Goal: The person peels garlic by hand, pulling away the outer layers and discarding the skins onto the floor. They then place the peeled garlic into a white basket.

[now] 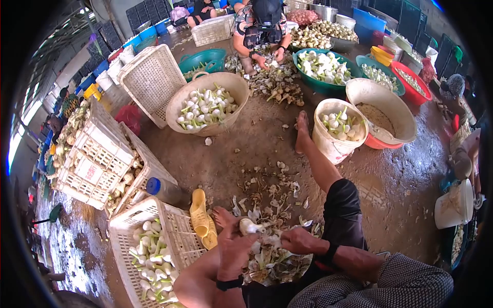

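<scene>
Low in the centre of the head view, my left hand [235, 252] is closed around a white garlic bulb [249, 226], whose stem points right. My right hand [302, 241] is just to the right of it, fingers closed at pale peel or stem; what exactly it grips is too blurred to make out. Below and between both hands lies a pile of garlic peelings [277, 264]. At my left, a white plastic crate [119, 226] holds many peeled bulbs with short green stems [154, 262].
Yellow slippers [201, 215] and a blue-lidded jar [163, 189] stand near the crate. Ahead are a beige basin [233, 120] and a white bucket [334, 146], both with garlic. Stacked crates [95, 164] rise at left. Another person [259, 31] squats beyond, hands over peelings.
</scene>
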Motion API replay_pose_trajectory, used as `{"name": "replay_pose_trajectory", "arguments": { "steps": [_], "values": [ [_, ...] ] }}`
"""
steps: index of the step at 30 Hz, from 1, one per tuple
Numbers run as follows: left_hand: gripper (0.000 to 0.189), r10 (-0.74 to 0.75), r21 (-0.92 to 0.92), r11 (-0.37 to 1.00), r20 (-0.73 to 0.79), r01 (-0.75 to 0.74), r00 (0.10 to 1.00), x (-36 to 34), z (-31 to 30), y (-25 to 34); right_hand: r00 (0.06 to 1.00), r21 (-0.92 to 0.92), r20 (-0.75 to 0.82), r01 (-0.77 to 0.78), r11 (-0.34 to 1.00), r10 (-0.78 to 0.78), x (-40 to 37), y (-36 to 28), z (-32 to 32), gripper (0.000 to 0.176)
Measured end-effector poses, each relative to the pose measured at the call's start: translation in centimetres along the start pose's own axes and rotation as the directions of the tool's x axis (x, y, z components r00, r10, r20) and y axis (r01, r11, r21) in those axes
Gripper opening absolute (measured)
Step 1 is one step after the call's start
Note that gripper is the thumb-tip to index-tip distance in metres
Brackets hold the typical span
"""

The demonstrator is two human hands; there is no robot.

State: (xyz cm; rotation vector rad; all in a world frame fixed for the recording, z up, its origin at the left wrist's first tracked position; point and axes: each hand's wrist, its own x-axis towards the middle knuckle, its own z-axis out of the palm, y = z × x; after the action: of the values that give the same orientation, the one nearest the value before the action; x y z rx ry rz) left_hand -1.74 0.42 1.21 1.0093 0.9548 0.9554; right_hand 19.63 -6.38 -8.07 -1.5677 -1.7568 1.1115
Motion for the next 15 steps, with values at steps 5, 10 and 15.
{"name": "replay_pose_trajectory", "arguments": {
  "steps": [5, 10, 15],
  "values": [
    [0.057, 0.031, -0.393, 0.919, 0.154, 0.032, 0.988, 0.0, -0.7, -0.5, 0.974, -0.032, 0.201, 0.112, 0.993, -0.103, -0.7, -1.0, -0.5, 0.022],
    [0.058, -0.013, -0.335, 0.939, 0.191, 0.078, 0.982, 0.1, -0.7, -0.9, 1.000, 0.333, -0.027, 0.018, 0.943, -0.010, 0.2, -4.0, -2.7, 0.026],
    [0.058, -0.006, -0.331, 0.940, 0.221, 0.081, 0.975, 0.0, -0.4, -0.7, 0.998, 0.514, 0.007, -0.058, 0.856, 0.063, 0.2, -7.5, -5.3, 0.037]
  ]
}}
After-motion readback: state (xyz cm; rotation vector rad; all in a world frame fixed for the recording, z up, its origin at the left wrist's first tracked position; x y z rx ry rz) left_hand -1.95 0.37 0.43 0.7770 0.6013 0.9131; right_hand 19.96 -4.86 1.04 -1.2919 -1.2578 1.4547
